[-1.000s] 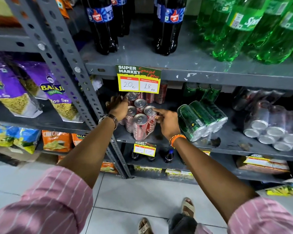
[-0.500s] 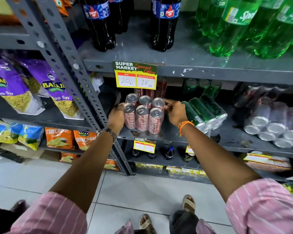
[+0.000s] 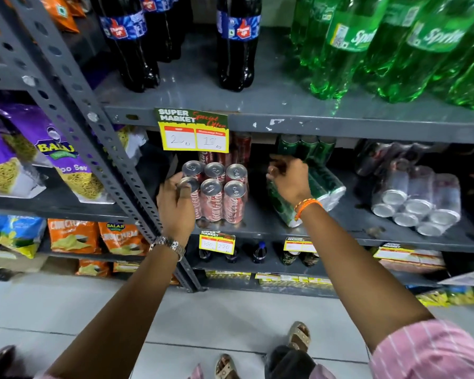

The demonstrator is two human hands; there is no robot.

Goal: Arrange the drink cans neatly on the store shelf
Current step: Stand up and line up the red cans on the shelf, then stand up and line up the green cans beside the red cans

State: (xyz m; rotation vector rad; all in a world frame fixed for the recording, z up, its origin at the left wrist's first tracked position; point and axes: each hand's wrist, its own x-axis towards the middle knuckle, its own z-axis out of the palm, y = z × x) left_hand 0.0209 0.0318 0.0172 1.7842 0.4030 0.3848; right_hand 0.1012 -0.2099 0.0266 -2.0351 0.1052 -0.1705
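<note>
Your right hand [image 3: 289, 178] is coming off the red can pack [image 3: 216, 191] since half a second ago, now hanging loosely open over the tipped green can pack [image 3: 309, 192]. Left hand [image 3: 177, 199] is gripping the red pack's left side, upright mid-shelf [image 3: 271, 222]. Full cans are likely handling heavy, rigid, wrap slippery; grip both sides low. Rear cans are sitting in shadow.

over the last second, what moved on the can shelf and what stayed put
The red can pack went from tilted to upright, squared near the shelf edge. The right hand let go of it and moved right, over the lying green can pack. The left hand stays on the red pack's left side. Green pack and silver cans have not moved.
</note>
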